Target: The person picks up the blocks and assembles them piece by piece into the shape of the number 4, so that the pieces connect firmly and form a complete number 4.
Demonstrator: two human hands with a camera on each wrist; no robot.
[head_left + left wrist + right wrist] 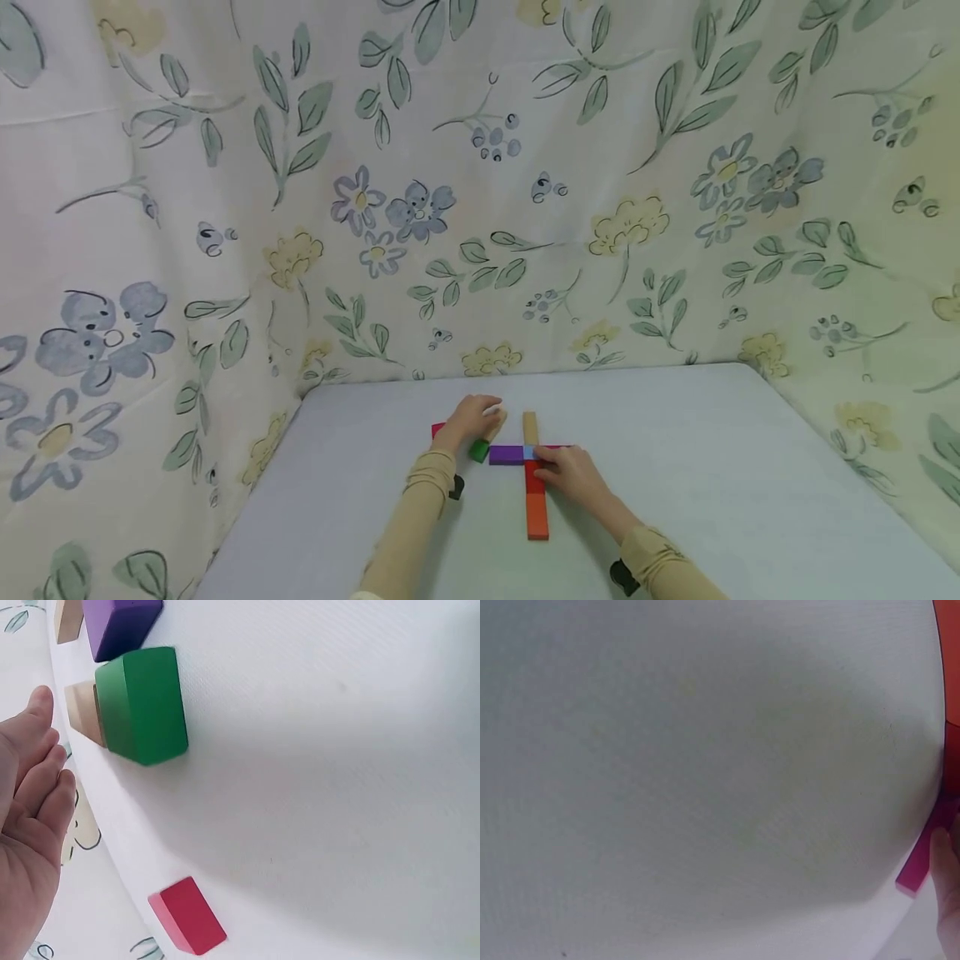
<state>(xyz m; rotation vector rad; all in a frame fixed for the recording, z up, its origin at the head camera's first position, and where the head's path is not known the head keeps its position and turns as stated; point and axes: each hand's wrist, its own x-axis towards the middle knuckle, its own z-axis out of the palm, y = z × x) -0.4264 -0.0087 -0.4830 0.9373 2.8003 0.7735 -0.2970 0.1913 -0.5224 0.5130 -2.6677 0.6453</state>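
Observation:
My left hand hovers over a natural wood block and a green block. In the left wrist view its fingers are loosely bent, apart from the green block. On the table, several blocks form a cross around a light blue block: wood, purple, red and magenta. My right hand touches the cross near its centre. A fingertip rests against the magenta block in the right wrist view; its grip is partly hidden.
An orange block extends the cross towards me. A pinkish-red block lies apart to the left, partly behind my left hand in the head view. Floral cloth hangs behind the white table.

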